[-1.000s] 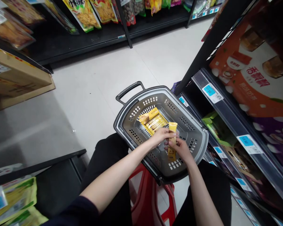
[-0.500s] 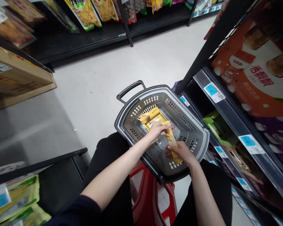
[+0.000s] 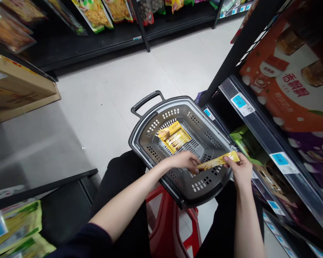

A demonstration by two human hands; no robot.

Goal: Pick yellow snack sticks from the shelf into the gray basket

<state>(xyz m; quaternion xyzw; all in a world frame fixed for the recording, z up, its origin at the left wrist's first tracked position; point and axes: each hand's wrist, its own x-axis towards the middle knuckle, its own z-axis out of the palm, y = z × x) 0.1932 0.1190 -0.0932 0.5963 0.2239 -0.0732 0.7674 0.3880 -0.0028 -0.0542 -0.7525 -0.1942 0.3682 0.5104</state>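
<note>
A long, narrow yellow packet (image 3: 215,162) stretches between my hands over the right part of the basket. My right hand (image 3: 240,167) pinches its right end between thumb and fingers, above the basket's rim. At the packet's left end, my left hand (image 3: 187,161) has its fingertips closed on it. A yellow printed box (image 3: 174,136) with its front open lies on the bottom of the dark grey shopping basket (image 3: 174,182). Shiny yellow packets show inside the box. The basket rests by my knees, its black handle folded outward at the far side.
A red plastic stool (image 3: 165,225) is under the basket, between my legs. Close on the right runs a shelf rack with price tags (image 3: 242,104). A cardboard carton (image 3: 21,89) stands at left. Bagged snacks (image 3: 93,14) fill the far shelf (image 3: 97,48). Pale floor (image 3: 104,129) lies beyond.
The packet has swung from steep to nearly level and moved right, away from the box. My right hand has risen to the right; my left hand has shifted down with it.
</note>
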